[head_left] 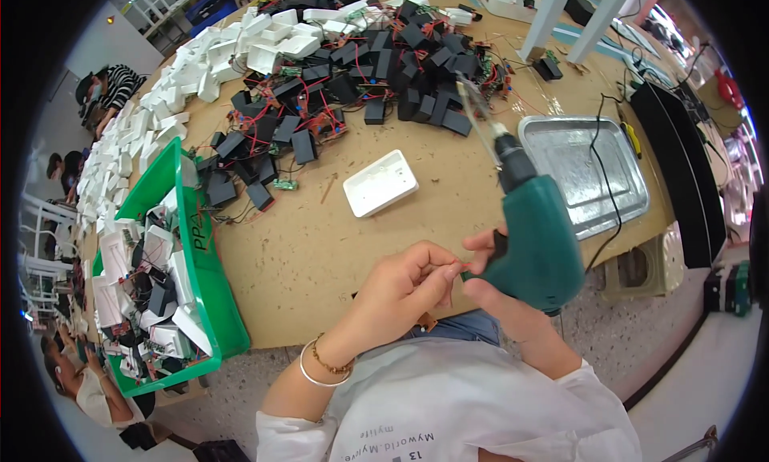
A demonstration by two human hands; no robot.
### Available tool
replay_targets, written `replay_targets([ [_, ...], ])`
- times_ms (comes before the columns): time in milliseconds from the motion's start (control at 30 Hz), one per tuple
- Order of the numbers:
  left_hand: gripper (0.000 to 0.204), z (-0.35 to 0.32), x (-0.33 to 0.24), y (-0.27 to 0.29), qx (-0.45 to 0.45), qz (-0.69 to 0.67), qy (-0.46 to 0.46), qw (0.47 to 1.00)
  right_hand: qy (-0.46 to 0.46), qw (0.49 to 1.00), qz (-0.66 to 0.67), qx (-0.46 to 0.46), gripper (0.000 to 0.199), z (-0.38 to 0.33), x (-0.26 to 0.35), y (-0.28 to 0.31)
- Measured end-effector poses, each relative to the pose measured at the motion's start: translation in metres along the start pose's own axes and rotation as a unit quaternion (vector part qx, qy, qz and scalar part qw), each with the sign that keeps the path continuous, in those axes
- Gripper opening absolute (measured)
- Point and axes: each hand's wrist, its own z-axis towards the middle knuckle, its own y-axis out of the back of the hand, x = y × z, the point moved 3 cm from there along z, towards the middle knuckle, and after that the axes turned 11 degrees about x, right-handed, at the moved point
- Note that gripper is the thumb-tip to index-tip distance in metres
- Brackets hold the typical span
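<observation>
A green electric screwdriver [535, 239] sits in a worker's right hand [493, 282] above the near edge of a brown worktable [320, 254], its long axis tilted up and away so the bit points toward a heap of black modules [360, 77] with red wires. The right fingers are wrapped around its grip. The left hand [404, 290] meets it from the left, thumb and fingertips pinched together at the base of the tool; whether they hold something small cannot be told. Farther out lie a white rectangular cover [380, 183], a metal tray [581, 173] at right crossed by a black cable, and a green bin [212, 278] of parts at left.
</observation>
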Motion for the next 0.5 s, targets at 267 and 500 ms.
replay_targets([
  [267, 0.015, -0.008, -0.007, -0.003, -0.032, 0.053, -0.024, 0.998, 0.022, 0.982, -0.182, -0.045, 0.027, -0.001, -0.014, -0.006],
  [500, 0.015, -0.014, -0.006, 0.002, -0.056, -0.029, 0.001, 0.998, 0.037, 0.991, -0.112, -0.069, 0.025, 0.008, 0.006, -0.020],
])
